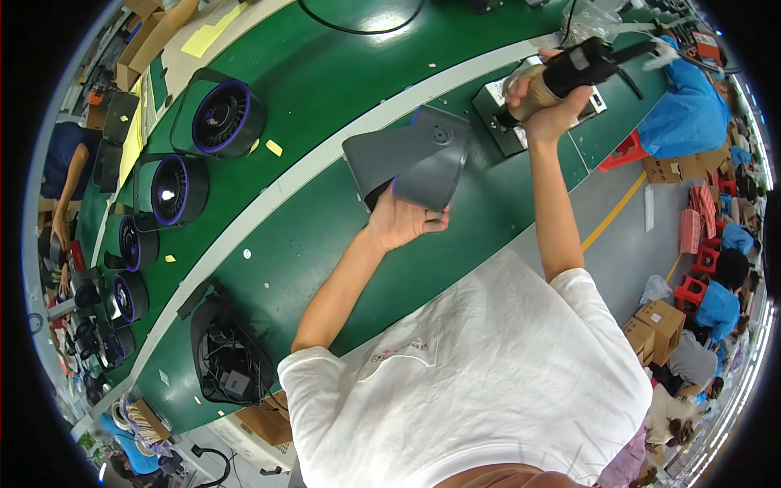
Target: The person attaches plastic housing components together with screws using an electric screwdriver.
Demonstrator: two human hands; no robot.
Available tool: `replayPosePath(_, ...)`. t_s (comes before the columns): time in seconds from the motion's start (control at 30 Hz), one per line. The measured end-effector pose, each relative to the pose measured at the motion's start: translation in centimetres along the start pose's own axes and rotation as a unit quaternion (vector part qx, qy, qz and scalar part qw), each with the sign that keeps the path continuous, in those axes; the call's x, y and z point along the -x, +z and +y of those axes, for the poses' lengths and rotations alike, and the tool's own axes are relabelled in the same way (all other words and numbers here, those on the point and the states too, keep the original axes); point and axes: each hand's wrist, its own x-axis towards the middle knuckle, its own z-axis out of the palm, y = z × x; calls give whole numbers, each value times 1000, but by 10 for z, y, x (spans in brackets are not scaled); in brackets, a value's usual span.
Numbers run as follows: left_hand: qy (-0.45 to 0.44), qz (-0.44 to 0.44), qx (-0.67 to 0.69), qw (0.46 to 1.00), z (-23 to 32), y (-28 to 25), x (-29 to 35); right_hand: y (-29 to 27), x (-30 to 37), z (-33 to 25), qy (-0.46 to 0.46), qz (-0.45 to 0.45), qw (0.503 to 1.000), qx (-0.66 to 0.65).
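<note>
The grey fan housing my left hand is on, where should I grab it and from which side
Grip the grey fan housing by its near lower edge, coming from below, where the left hand already sits. It is tilted up off the green bench, so that edge is free, and the flat outer shell offers no other handle. The right hand holds a black power tool.
</note>
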Motion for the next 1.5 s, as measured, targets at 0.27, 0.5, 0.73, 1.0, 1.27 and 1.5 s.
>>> replayPosePath(0.27,33,41,-98,994,-4,13,4,50,4,-78,-29,-138,972,-188)
replayPosePath(0.5,32,55,-104,993,-6,13,2,95,14,-92,4,-166,983,-75)
replayPosePath(0.73,34,38,-116,992,-7,14,2,88,22,-72,17,-165,979,-117)
replayPosePath(1.0,28,9,-85,996,-8,13,4,99,37,-76,23,-159,987,-18)
replayPosePath(1.27,86,139,-96,982,6,43,11,73,30,-74,43,-134,974,-176)
replayPosePath(1.5,255,374,-558,696,127,68,17,7,15,-33,54,-30,995,-80)
